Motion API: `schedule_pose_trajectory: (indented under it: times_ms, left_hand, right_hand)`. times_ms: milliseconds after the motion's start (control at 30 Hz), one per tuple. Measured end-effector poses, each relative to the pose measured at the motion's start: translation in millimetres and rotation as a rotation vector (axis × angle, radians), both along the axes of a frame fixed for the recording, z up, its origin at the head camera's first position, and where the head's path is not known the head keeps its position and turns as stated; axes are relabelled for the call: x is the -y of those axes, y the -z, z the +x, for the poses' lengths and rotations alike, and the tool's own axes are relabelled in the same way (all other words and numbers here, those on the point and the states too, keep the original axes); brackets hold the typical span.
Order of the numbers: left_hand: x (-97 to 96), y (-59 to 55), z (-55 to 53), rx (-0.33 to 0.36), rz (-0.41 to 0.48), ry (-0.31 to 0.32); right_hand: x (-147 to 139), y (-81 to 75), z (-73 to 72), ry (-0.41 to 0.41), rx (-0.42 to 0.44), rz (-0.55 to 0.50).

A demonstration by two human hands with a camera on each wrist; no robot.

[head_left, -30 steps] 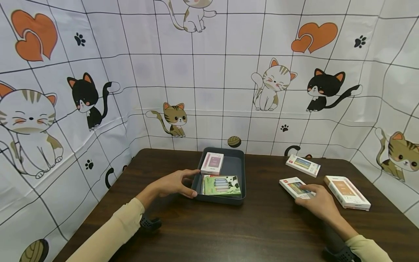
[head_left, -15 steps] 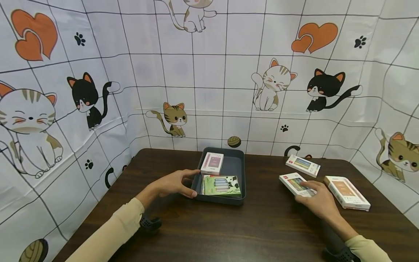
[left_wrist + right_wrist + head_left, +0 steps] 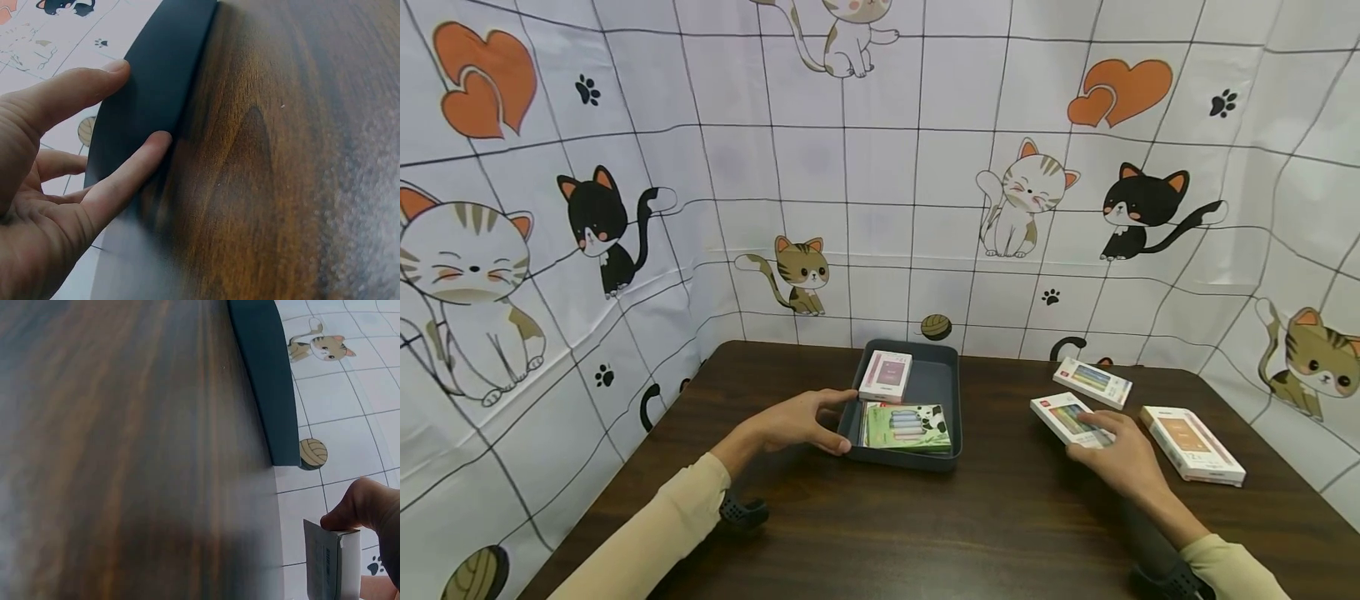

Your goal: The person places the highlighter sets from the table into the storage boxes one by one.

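My left hand [image 3: 808, 421] rests against the left side of a dark grey tray [image 3: 958, 400], its fingers fairly straight; the left wrist view shows two fingertips on the tray's wall [image 3: 165, 62]. Inside the tray lie a pink-and-white box [image 3: 886, 375] and, nearer me, a green box [image 3: 908, 427] with crayon-like sticks and a cow-patterned corner. To the right, my right hand [image 3: 1123, 454] grips a small white box [image 3: 1070, 418] with a multicoloured picture, tilted over the table. The right wrist view shows the thumb on the edge of that white box [image 3: 331, 562].
Behind the held box lies a similar white box [image 3: 1093, 382] with a coloured picture. A larger white-and-orange box [image 3: 1193, 446] is right of my right hand. The dark wooden table [image 3: 880, 533] ends at a white sheet [image 3: 880, 167] printed with cats.
My right hand has lifted the small white box off the table and shifted it slightly left. My left hand keeps its place at the tray.
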State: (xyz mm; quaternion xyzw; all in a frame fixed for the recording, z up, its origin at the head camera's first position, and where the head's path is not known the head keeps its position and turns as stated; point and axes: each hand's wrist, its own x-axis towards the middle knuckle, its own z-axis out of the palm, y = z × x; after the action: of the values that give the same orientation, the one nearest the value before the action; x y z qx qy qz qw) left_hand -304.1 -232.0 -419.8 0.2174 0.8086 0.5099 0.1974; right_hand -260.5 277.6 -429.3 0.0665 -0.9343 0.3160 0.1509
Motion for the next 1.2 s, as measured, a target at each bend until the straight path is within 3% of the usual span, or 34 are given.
schedule_pose_trajectory:
  times_ms: [367,600,1200]
  left_hand:
    - [1.3,-1.7,0.2,-0.013,-0.025,-0.006]
    - [0.4,-3.0,1.0,-0.037,-0.021,0.023]
    - [-0.3,-2.4,1.1,-0.030,-0.040,-0.001]
  right_hand:
    - [15,-6.0,-6.7,-0.027,-0.013,-0.009]
    - [31,-10.8,-9.7,-0.068,-0.016,-0.038]
    - [53,-19.8,-10.6,-0.139,-0.012,-0.077]
